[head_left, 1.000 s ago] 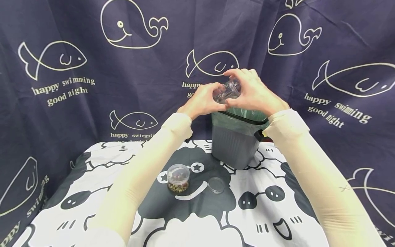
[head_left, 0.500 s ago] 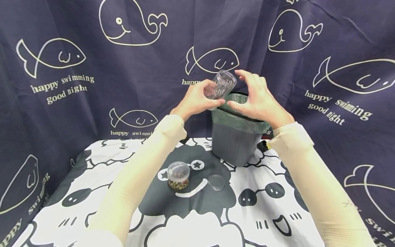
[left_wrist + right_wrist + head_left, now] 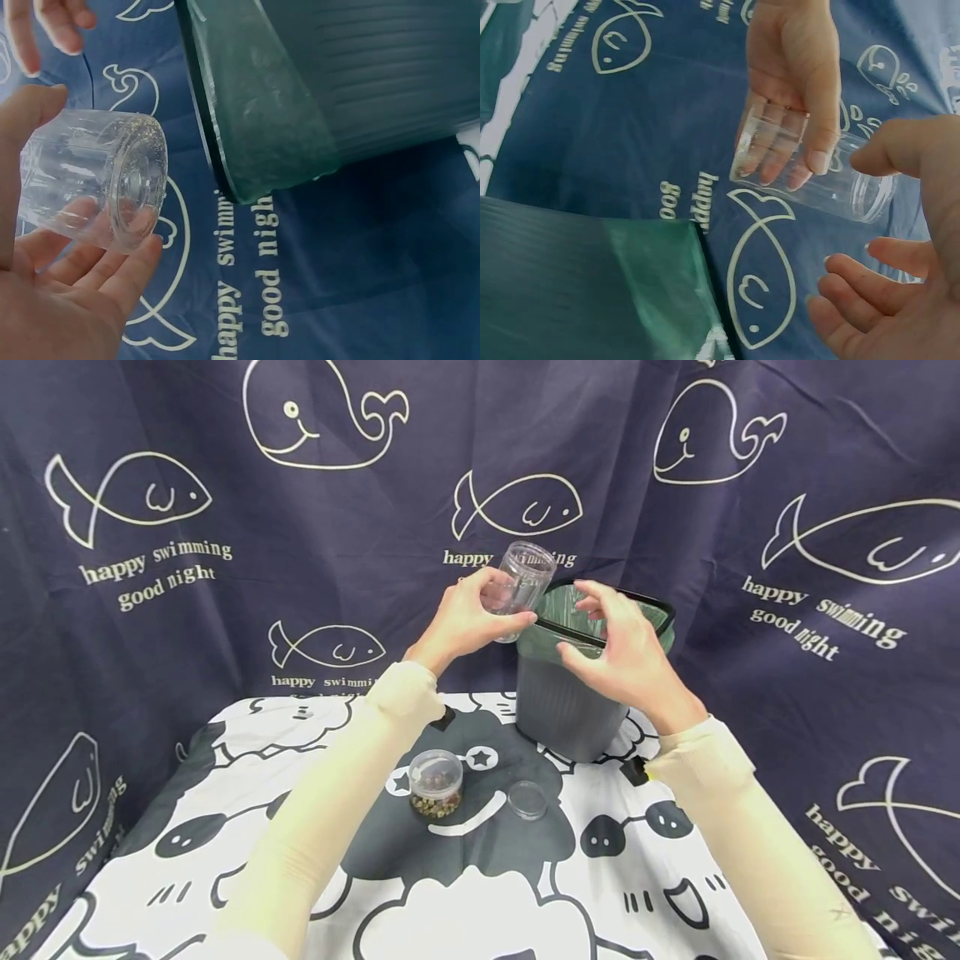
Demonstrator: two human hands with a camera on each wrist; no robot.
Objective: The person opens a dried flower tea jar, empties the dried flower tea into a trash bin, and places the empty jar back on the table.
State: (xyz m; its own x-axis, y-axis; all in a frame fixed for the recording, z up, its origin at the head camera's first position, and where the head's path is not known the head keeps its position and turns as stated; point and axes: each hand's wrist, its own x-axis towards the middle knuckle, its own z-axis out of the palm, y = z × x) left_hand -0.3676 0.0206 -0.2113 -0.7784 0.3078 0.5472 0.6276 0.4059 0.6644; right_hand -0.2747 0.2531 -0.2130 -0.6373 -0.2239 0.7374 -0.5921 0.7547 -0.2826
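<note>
A clear plastic jar [image 3: 527, 578] is held up in the air by my left hand [image 3: 465, 620], fingers and thumb wrapped round its lower part. It tilts slightly, mouth upward. Small specks cling near its base, as the left wrist view shows of the jar [image 3: 97, 176]. My right hand [image 3: 630, 652] hovers over the near right of the bin's rim, fingers parted and loosely bent, with nothing in it. In the right wrist view my right hand [image 3: 900, 277] is apart from the jar's open end.
A grey bin [image 3: 570, 710] with a green liner stands at the back of the table. Nearer lie a clear tub [image 3: 436, 783] holding small dried pieces and a round clear lid [image 3: 527, 800]. A navy printed curtain [image 3: 420, 435] hangs behind.
My right hand has let go of the jar and moved down and right. My left hand has carried the jar left and turned it more upright, away from over the bin.
</note>
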